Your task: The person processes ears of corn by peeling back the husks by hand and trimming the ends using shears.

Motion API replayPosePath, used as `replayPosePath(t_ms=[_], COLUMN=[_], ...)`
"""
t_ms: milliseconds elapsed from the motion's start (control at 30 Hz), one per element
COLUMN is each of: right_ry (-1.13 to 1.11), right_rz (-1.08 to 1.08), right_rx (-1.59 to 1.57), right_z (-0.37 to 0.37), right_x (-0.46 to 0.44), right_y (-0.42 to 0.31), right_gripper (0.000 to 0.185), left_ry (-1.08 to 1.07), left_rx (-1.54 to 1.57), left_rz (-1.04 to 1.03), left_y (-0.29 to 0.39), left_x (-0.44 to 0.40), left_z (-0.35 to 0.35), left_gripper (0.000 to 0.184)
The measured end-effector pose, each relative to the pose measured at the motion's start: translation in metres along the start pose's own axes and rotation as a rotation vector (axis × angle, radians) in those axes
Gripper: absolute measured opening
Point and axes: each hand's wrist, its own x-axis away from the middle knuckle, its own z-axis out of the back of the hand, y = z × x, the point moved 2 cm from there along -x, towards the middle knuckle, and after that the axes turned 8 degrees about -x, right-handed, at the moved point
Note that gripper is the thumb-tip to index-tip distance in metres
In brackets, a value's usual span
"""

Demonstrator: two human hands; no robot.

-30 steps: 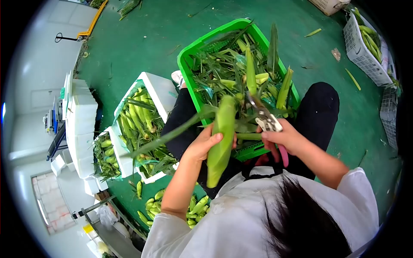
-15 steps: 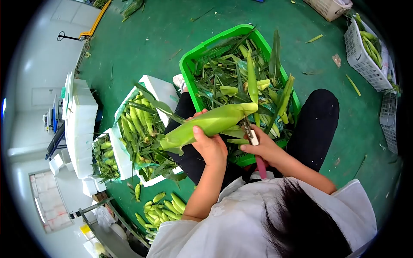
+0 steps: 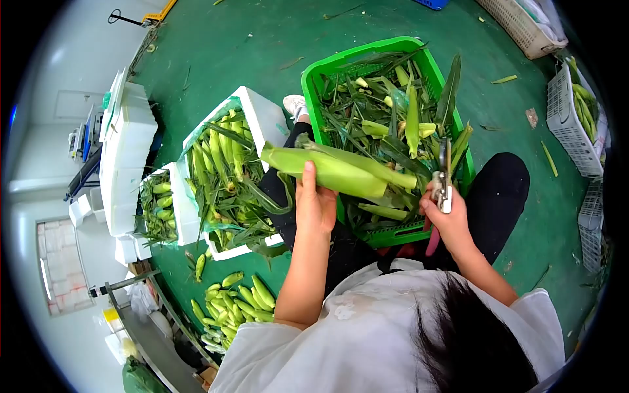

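Observation:
My left hand [image 3: 316,206] is wrapped round an ear of corn [image 3: 337,173] in its green husk, held nearly level with the narrower end to the right. My right hand [image 3: 449,219] grips pruning shears [image 3: 445,190] with pinkish-red handles, their blades pointing up, a short way right of the ear and apart from it. Below both hands stands a bright green crate [image 3: 313,108] filled with stripped husks, leaves and stalk pieces.
Left of my leg, white foam boxes [image 3: 259,114] hold unhusked corn. Trimmed ears [image 3: 232,304] lie heaped on the green floor at lower left. A metal cart [image 3: 147,331] stands beyond them. White baskets [image 3: 570,124] line the right side.
The shears have come away from the ear's stalk end and moved right. The ear has tilted, its right end now lower. My view has shifted, so the surroundings sit differently.

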Motion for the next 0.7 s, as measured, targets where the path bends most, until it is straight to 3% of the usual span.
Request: replayPosePath(t_ms=[33, 167, 233, 300, 333, 433, 500, 567, 633, 700], right_ry=[0.044, -0.127, -0.121, -0.196, -0.209, -0.087, 0.101, 0.156, -0.041, -0.433], right_rz=[0.141, 0.26, 0.593, 0.357, 0.256, 0.138, 0.185, 0.614, 0.288, -0.011], right_rx=[0.128, 0.321, 0.623, 0.705, 0.575, 0.423, 0.76, 0.976, 0.749, 0.338], right_z=[-0.001, -0.027, -0.046, -0.047, -0.045, -0.024, -0.02, -0.01, -0.015, -0.017], right_x=[0.001, 0.015, 0.019, 0.015, 0.012, 0.002, -0.003, -0.008, 0.004, 0.009], right_y=[-0.007, -0.041, -0.051, -0.026, -0.012, 0.007, -0.015, -0.018, -0.035, -0.03], right_gripper=[0.032, 0.049, 0.06, 0.059, 0.056, 0.054, 0.054, 0.057, 0.065, 0.065], left_ry=[-0.014, -0.051, 0.018, 0.037, 0.045, -0.152, -0.239, -0.417, -0.408, -0.415], left_rx=[0.015, 0.106, 0.082, 0.073, 0.068, 0.192, 0.269, 0.278, -0.005, -0.206], left_rz=[0.03, 0.127, 0.162, 0.135, 0.121, 0.082, 0.164, 0.204, 0.134, 0.006], left_y=[0.0, -0.002, -0.002, -0.01, -0.011, -0.001, -0.003, -0.002, -0.009, -0.01], left_x=[0.004, 0.018, 0.027, 0.031, 0.031, 0.03, 0.026, 0.026, 0.027, 0.033], left_z=[-0.003, -0.014, -0.022, -0.023, -0.024, -0.028, -0.013, -0.002, 0.003, 0.003], left_gripper=[0.056, 0.052, 0.05, 0.051, 0.052, 0.056, 0.064, 0.065, 0.075, 0.08])
